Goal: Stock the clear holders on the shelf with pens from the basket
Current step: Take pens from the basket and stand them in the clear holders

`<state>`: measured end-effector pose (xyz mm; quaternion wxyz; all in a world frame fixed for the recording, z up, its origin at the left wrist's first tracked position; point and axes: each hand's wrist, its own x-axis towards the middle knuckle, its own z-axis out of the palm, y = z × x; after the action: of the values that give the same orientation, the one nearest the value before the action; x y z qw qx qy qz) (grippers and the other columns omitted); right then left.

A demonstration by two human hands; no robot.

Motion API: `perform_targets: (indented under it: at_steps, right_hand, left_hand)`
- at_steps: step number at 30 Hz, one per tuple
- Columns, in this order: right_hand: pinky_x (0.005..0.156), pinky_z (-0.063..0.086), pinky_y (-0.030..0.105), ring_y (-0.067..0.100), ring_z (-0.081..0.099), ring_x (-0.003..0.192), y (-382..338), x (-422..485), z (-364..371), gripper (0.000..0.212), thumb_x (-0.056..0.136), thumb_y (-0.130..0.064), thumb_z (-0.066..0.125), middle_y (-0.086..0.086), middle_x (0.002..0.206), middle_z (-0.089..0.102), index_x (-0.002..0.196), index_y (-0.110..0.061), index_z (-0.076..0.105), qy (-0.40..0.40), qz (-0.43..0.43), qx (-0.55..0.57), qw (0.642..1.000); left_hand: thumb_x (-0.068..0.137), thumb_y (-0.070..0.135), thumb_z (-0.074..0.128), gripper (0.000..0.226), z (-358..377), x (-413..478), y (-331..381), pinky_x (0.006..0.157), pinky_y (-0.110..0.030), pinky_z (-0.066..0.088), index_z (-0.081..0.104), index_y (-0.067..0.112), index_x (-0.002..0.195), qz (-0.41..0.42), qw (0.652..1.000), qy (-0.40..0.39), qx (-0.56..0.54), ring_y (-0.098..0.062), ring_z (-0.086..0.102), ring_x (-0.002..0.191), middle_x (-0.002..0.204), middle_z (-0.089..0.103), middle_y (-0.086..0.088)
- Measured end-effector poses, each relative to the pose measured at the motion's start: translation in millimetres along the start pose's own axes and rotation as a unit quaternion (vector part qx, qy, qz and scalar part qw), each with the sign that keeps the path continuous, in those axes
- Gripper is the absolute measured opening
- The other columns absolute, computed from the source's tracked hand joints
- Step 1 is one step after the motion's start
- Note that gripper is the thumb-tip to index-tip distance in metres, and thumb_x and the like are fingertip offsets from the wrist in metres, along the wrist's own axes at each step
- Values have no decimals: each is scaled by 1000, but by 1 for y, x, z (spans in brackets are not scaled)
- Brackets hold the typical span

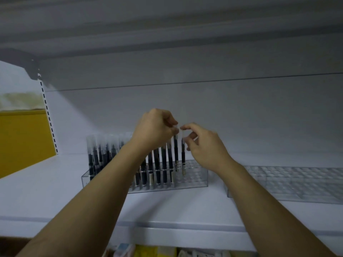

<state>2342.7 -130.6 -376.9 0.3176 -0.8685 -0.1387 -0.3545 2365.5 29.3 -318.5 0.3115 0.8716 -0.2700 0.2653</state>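
1. Head view, lower half of frame: white shelf (pixel 55 197) spans the full width; yellow panel (pixel 22 138) at left edge.
2. Empty clear holder (pixel 297 184) sits at right. A second clear holder (pixel 194 179) sits at centre, its left part packed with upright dark pens (pixel 157 164).
3. Left hand (pixel 154 129), centre frame, fingers curled, pinches the cap of one pen (pixel 175 151) standing in the centre holder.
4. Right hand (pixel 206 143), just beside it, pinches the top of the neighbouring pen (pixel 183 154) between thumb and forefinger.
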Motion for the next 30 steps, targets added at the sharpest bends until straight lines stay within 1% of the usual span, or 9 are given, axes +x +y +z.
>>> perform_targets:
  at_steps: [3, 8, 12, 15, 19, 21, 23, 26, 30]
  right_hand:
    - [72, 57, 41, 15, 66, 72, -3, -3, -3, 34, 97, -17, 47, -6, 87, 65, 124, -37, 48, -16, 4, -23, 1000]
    - [75, 55, 38, 17, 63, 81, -11, -16, 1, 83, 83, 3, 50, -6, 92, 63, 141, -48, 18, -95, 50, -93, 990]
    - [75, 55, 36, 18, 64, 85, -15, -19, -2, 91, 80, 2, 51, -6, 98, 64, 145, -49, 11, -105, 68, -99, 987]
    - [74, 54, 34, 18, 62, 84, -18, -20, -4, 93, 82, 0, 52, -5, 98, 65, 147, -49, 8, -121, 83, -108, 983]
    - [77, 55, 36, 20, 63, 84, -21, -22, -6, 91, 88, -4, 53, -1, 99, 66, 149, -48, 2, -132, 90, -100, 982]
    - [86, 53, 38, 23, 62, 99, -22, -25, -9, 94, 92, -11, 57, 4, 122, 62, 148, -49, -8, -138, 92, -77, 983]
    - [94, 50, 39, 24, 56, 115, -25, -30, -12, 99, 93, -17, 60, 5, 144, 45, 144, -52, -17, -145, 89, -62, 984]
    - [98, 46, 35, 22, 49, 123, -28, -37, -17, 96, 91, -22, 64, 2, 150, 34, 147, -49, -9, -132, 75, -68, 986]
    - [102, 39, 32, 21, 42, 130, -37, -50, -27, 79, 91, -26, 63, -1, 149, 35, 151, -39, 13, -108, 56, -96, 988]
  left_hand:
    - [82, 25, 74, 8, -3, 4, 3, 66, -18, 48, 66, 26, 84, -17, 1000, -21, -6, -3, 62, 76, 82, 66, 11]
    - [83, 23, 73, 12, -2, 8, 4, 69, -25, 52, 63, 28, 79, -40, 999, -25, -6, -6, 62, 75, 81, 65, 11]
    - [87, 22, 66, 7, 1, 5, 5, 59, -24, 52, 64, 25, 81, -51, 996, -48, 49, -8, 63, 68, 78, 66, 7]
    - [89, 20, 62, 5, 5, -1, 9, 74, -33, 57, 66, 22, 90, -35, 995, -50, 79, -15, 65, 75, 84, 68, 2]
    - [91, 23, 58, 14, 5, -6, 14, 93, -41, 50, 69, 20, 98, -10, 992, -28, 121, -20, 65, 88, 97, 71, 1]
    - [93, 30, 55, 21, 1, -10, 15, 105, -46, 40, 69, 22, 106, 7, 988, -24, 153, -18, 65, 96, 102, 72, 2]
    - [94, 37, 53, 29, -3, -18, 14, 116, -48, 23, 65, 25, 117, 27, 984, -15, 178, -17, 61, 109, 110, 70, 2]
    - [93, 38, 52, 39, -9, -36, 11, 120, -46, 8, 56, 26, 131, 64, 980, 13, 189, -16, 45, 130, 134, 58, 3]
    - [93, 36, 53, 41, -16, -67, 11, 120, -43, 5, 54, 27, 133, 100, 978, 40, 181, -12, 35, 137, 139, 53, 8]
